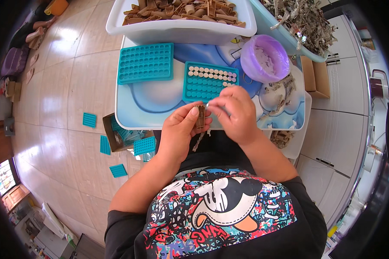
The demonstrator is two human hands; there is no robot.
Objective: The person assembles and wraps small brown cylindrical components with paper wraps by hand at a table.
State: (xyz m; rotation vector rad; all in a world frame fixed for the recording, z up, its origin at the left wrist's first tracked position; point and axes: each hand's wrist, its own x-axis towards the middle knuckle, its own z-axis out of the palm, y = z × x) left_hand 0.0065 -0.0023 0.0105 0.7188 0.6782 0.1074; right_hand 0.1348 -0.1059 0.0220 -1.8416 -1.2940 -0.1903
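In front of my body, my left hand (183,123) grips a small brown oblong piece (200,116) between thumb and fingers. Close beside its upper end, my right hand (235,113) pinches a tiny white object (208,104), mostly covered by the fingertips. Just beyond both hands lies a teal tray (197,92) with round wells. White discs (202,73) fill its far rows, and a few more sit at its right side. A stringy greyish-brown strip (198,142) hangs below my left hand.
Another teal tray (145,62) lies left on the blue-patterned table (153,102). A white bin (177,32) of brown pieces stands behind. To the right are a purple lined bowl (265,58) and a tub of shredded scraps (307,21). A box (109,127) holds small teal trays on the floor.
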